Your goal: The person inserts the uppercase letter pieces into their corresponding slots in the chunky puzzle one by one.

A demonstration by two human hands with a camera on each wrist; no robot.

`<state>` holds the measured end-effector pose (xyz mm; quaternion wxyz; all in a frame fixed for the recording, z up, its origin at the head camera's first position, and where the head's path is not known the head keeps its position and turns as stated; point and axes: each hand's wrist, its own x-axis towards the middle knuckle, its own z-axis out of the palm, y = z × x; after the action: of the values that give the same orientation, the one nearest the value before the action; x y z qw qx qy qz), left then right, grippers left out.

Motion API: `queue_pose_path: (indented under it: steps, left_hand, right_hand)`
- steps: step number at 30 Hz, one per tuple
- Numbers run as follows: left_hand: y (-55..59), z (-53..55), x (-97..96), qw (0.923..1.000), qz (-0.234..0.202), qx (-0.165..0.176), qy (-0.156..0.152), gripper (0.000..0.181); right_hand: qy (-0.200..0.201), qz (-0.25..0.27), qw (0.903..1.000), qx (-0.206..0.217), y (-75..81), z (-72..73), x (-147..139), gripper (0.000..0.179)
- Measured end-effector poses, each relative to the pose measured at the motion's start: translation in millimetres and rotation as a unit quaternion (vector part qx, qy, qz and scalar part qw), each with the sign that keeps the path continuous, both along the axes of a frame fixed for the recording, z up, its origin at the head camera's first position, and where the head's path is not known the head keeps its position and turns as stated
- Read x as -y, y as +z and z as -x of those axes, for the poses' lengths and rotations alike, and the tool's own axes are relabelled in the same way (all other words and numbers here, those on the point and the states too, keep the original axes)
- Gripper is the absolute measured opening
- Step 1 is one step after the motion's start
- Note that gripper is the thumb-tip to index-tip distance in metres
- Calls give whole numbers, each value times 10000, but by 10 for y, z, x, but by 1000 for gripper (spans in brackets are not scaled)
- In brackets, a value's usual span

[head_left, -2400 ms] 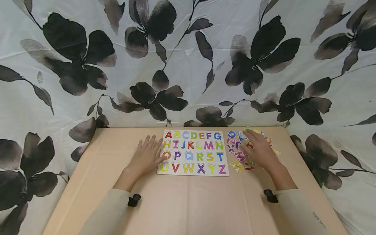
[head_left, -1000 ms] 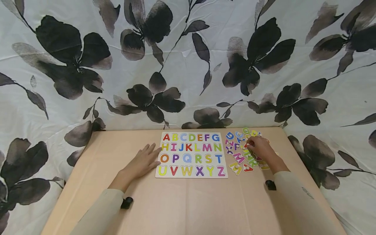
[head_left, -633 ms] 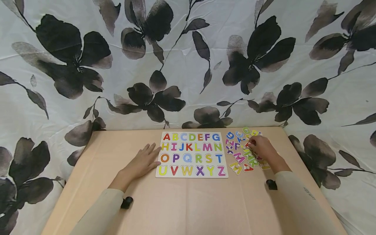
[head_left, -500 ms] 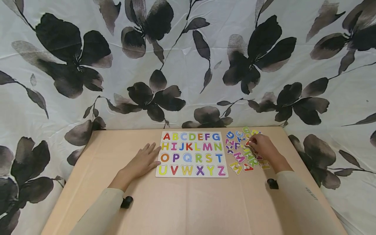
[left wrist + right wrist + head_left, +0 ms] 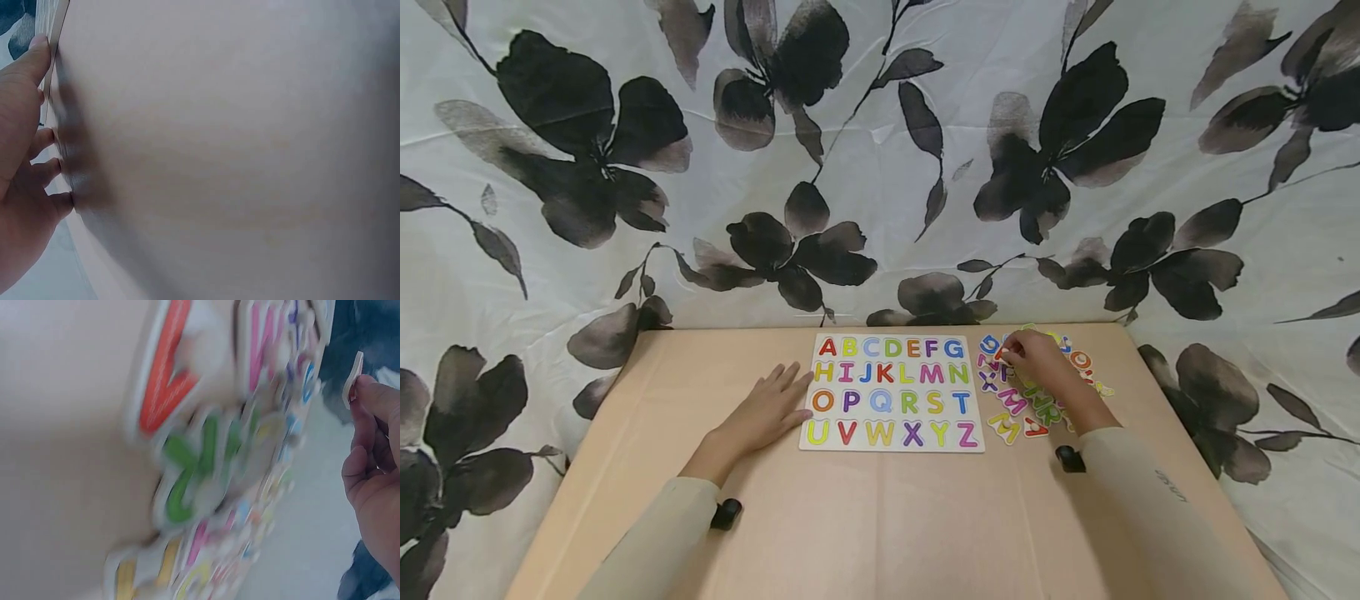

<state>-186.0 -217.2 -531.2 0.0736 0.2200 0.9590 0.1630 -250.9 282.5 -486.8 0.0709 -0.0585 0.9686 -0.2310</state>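
In the head view a white alphabet board (image 5: pixel 866 408) printed with coloured letters A to Z lies flat on the table. My left hand (image 5: pixel 763 412) rests at its left side, fingers spread and fairly straight; in the left wrist view the thumb (image 5: pixel 39 53) touches the board's edge. My right hand (image 5: pixel 1041 362) is over the loose letters to the right of the board. Between thumb and fingertips it pinches a thin letter piece (image 5: pixel 354 378), seen edge-on in the right wrist view. Red shows on it in the head view, but which letter it is cannot be made out.
Loose letter pieces lie in a jumble right of the board, among them a pink M (image 5: pixel 1012 402), a yellow one (image 5: pixel 1004 427) and a red one (image 5: pixel 1036 427). Some overlap. The tan table (image 5: pixel 880 525) ends at a floral cloth (image 5: pixel 880 167) behind.
My right hand went from spread over the letters to pinching one piece, then lifted it and moved left toward the board. The left hand drew back slightly and stays at the board's edge.
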Motion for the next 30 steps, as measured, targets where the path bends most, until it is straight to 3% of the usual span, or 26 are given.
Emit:
queue_pose_path:
  steps: [6, 15, 20, 30]
  left_hand:
    - [-27, 16, -6, 9999, 84, -2, 102, 72]
    - [-13, 60, -65, 9998, -28, -128, 129, 70]
    - [-7, 61, -80, 9999, -17, -50, 132, 71]
    - [25, 30, -40, 10000, -53, -49, 33, 70]
  right_hand:
    - [173, 194, 9997, -32, -31, 138, 360, 19]
    - [911, 207, 9947, -426, -11, 418, 945, 15]
    - [973, 167, 9946, -316, 20, 484, 1321, 12]
    - [1309, 359, 9901, -368, -85, 519, 1903, 6]
